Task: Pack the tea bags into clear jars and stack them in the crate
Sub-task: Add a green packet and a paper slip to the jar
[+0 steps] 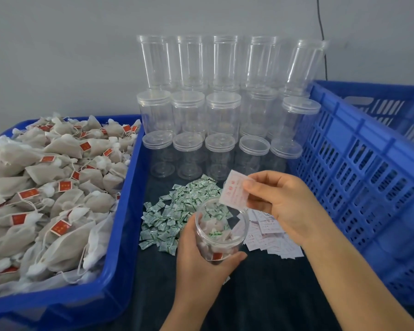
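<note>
Your left hand [201,247] grips the filled jar [221,231]; your right hand [280,206] pinches a paper slip [234,194] at its mouth. Risk: slip catches the rim and crumples, or falls onto the counter [261,295].

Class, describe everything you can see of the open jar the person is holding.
The jar is clear, plastic-looking, round and lidless. It tilts with its mouth toward the camera, above the dark tabletop. Inside lie tea bags and a green-printed sachet. The left hand grips its lower body; the right hand pinches a white slip over its rim.
</note>
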A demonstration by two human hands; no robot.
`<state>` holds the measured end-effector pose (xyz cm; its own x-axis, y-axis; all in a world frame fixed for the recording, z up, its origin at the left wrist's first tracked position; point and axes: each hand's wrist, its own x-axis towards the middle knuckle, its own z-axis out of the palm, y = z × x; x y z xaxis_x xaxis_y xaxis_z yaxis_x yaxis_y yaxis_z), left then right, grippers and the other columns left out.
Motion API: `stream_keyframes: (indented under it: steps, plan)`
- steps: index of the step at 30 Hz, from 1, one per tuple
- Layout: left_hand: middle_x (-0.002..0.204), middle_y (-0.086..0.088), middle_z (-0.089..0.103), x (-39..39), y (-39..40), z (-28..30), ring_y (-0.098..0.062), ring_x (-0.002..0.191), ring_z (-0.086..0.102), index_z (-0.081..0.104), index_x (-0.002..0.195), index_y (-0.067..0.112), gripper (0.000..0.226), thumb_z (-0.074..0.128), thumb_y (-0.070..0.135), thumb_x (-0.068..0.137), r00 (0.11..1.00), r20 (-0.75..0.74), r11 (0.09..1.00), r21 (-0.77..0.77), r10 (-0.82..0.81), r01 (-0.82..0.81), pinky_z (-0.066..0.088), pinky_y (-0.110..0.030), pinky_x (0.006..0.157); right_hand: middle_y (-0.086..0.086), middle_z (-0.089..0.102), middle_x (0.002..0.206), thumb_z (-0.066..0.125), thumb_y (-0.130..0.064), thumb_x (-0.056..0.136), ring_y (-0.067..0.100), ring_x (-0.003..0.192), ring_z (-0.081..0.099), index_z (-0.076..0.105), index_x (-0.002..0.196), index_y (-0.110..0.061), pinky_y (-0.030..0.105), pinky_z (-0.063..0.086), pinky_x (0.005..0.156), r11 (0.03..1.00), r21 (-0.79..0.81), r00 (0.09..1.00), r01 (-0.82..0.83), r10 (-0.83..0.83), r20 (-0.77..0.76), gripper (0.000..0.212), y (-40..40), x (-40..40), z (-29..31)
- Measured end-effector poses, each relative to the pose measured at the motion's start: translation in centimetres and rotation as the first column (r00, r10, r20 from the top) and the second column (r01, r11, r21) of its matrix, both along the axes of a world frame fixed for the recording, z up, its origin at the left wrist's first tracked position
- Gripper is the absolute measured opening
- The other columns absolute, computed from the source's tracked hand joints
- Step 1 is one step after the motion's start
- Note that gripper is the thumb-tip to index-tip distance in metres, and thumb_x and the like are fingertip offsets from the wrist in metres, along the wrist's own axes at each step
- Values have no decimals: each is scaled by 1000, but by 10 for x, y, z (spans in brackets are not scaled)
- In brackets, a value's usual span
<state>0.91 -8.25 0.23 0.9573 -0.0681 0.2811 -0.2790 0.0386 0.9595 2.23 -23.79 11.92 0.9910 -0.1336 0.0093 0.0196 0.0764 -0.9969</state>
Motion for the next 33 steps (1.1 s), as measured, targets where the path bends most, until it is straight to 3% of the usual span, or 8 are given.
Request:
stream_keyframes:
  steps: [8,11,15,18,26,28,30,33]
  plan:
    - [110,35,54,1,-2,2,15,109,51,47,115,55,94,93,6,50,995,27,995,-36,97,-96,47,-3,68,-11,72,104,74,-9,83,-3,96,66,79,65,-16,16,46,83,978,24,976,210,-207,-74,21,39,-17,-40]
    - [115,32,51,1,2,-1,10,113,49,43,114,65,95,94,19,49,985,29,985,-9,172,-172,47,-4,71,-18,69,105,75,-11,82,-11,95,62,78,63,-21,7,46,71,963,34,962,267,-264,-71,22,50,-24,-49]
    - [118,33,49,2,3,-4,4,117,47,39,120,64,94,91,32,49,977,47,976,53,208,-210,44,-1,74,-27,62,108,77,-20,82,-10,102,57,73,63,-35,19,46,89,912,-287,956,292,-286,62,24,52,-31,-54]
    - [123,30,48,1,5,-7,2,121,46,37,125,61,96,91,40,47,980,27,976,82,199,-201,47,-7,78,-31,56,111,76,-26,82,-19,109,46,67,81,-44,6,40,89,832,-499,970,243,-203,133,20,44,-34,-51]
    - [119,26,49,-2,5,-3,15,111,46,41,118,62,99,94,16,48,991,27,987,90,130,-132,42,2,71,-25,64,104,74,-28,84,-14,100,55,76,99,-28,4,43,78,710,-674,974,203,-75,215,15,20,-30,-20]
    - [122,19,50,-2,3,-1,14,110,48,43,126,51,100,94,15,49,995,18,989,105,102,-103,43,1,72,-28,62,102,75,-45,78,-13,92,59,71,112,-33,9,47,70,708,-700,988,92,25,155,36,18,-27,3]
    - [125,16,50,-2,1,1,9,112,49,42,132,43,101,94,17,50,997,6,990,118,79,-79,45,-3,75,-30,55,124,72,-65,69,-11,107,55,53,134,-44,16,45,83,539,-837,984,-95,176,2,72,21,-22,23]
    - [126,18,50,-2,-4,4,3,116,50,38,134,43,103,94,26,50,998,6,986,151,67,-68,52,-19,85,-18,43,142,71,-73,65,9,127,46,22,149,-49,29,38,86,34,-974,939,-223,276,-205,100,33,-16,40]
